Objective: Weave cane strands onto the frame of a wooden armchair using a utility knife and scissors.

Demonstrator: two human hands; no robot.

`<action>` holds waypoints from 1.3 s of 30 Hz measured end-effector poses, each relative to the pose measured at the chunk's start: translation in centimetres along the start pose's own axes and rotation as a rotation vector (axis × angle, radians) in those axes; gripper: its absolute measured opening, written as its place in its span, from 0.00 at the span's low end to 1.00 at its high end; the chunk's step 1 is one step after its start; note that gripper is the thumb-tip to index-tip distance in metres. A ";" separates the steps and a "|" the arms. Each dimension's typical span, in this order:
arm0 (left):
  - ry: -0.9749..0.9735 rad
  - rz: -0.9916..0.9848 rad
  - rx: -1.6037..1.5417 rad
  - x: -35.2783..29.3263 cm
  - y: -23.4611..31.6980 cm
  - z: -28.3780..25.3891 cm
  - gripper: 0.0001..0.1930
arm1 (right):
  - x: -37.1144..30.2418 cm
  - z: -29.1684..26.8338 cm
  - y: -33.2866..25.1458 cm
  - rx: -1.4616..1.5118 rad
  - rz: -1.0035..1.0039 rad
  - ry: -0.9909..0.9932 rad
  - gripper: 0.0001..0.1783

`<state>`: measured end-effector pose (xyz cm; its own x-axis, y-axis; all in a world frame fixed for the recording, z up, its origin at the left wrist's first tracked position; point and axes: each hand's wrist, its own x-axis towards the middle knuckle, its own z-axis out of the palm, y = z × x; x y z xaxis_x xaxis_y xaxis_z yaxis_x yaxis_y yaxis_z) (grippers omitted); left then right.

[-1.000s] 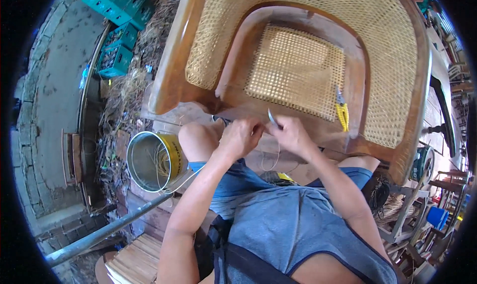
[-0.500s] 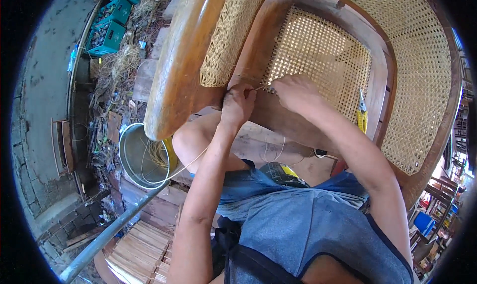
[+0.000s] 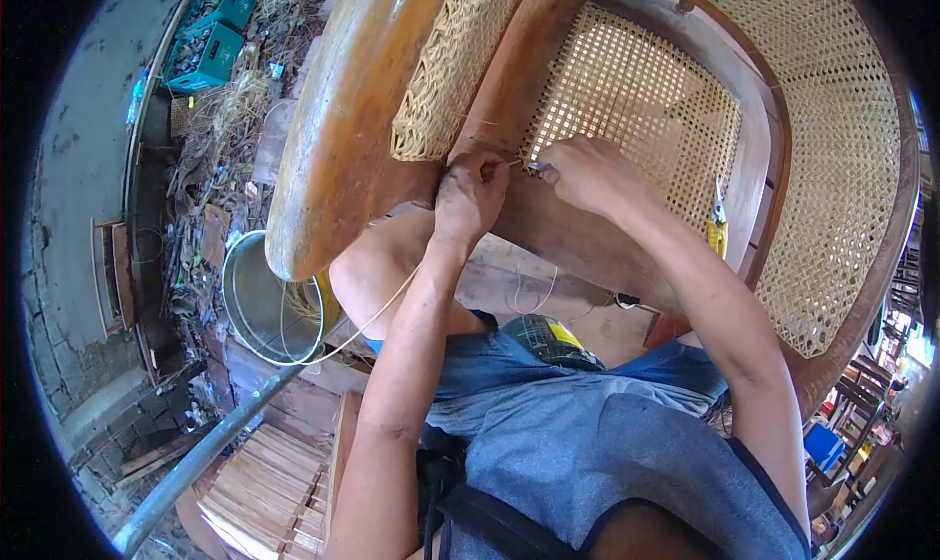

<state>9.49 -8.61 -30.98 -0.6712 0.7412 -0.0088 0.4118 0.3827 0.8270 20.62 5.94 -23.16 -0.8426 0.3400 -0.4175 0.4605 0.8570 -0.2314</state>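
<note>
A wooden chair frame [image 3: 578, 232] with a woven cane seat [image 3: 627, 90] lies before me. At the seat's near left corner, my left hand [image 3: 470, 193] is closed, thumb and forefinger pinched by a thin cane strand [image 3: 510, 160] at the edge holes. My right hand [image 3: 587, 173] rests just to the right on the same edge, fingers curled down; a small dark bit shows at its fingertips, too little to name. Yellow-handled pliers [image 3: 718, 229] lie at the seat's right side. A long cane strand [image 3: 390, 303] runs past my left forearm towards a bucket.
The metal bucket [image 3: 274, 301] with coiled cane stands at the left, by a grey pipe [image 3: 201, 472] and a slatted wooden piece [image 3: 266, 490]. The chair's thick wooden arm [image 3: 338, 119] rises left of my hands. Teal crates [image 3: 211, 59] and loose cane scraps lie far left.
The view has shifted slightly. My two hands stay at the same seat corner, with the right fingers curled more and the strand between the hands less plainly stretched.
</note>
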 end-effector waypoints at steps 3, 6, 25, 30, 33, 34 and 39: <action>-0.079 -0.110 -0.037 0.2 0.5 -0.4 0.10 | -0.3 0.7 0.3 0.008 -0.051 0.029 0.10; -0.035 -0.038 0.045 0.3 0.2 0.1 0.09 | -0.4 1.4 0.8 0.026 -0.084 0.078 0.09; -0.082 -0.009 0.213 0.4 1.1 0.5 0.06 | 0.5 -2.5 -2.0 -0.251 -0.126 -0.025 0.10; -0.066 0.076 0.233 0.5 0.4 0.8 0.09 | 1.7 -2.6 -2.5 -0.274 -0.031 -0.113 0.13; -0.087 -0.008 0.331 0.8 1.4 1.2 0.06 | 2.1 -3.0 -1.4 -0.238 0.007 -0.168 0.14; -0.083 -0.008 0.327 0.8 1.4 1.2 0.06 | 1.9 -2.6 -1.3 -0.243 0.006 -0.167 0.14; -0.088 -0.007 0.321 0.8 0.8 1.0 0.06 | 2.1 -2.6 -2.4 -0.265 0.016 -0.118 0.13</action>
<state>9.91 -7.22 -30.91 -0.6246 0.7774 -0.0744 0.5896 0.5319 0.6079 17.06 5.61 -21.19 -0.7904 0.3200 -0.5224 0.3711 0.9286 0.0074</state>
